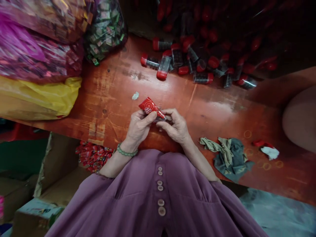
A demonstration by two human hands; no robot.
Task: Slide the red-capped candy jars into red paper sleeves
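Note:
A small red printed packet is held in front of me, just above the table's near edge. My left hand pinches it between thumb and fingers, with the thumb lying over its lower part. On the other side, my right hand has its thumb and fingers closed at the packet's lower right end. Something clear shows between the two hands, but I cannot make out what it is. Beyond the packet, a small crumpled white scrap lies on the wooden table.
Several clear tubes with red caps are heaped at the back. Bags of small packets and a yellow bag stand at left. Grey-green cloths and rubber bands lie at right. Below left, a cardboard box holds red items.

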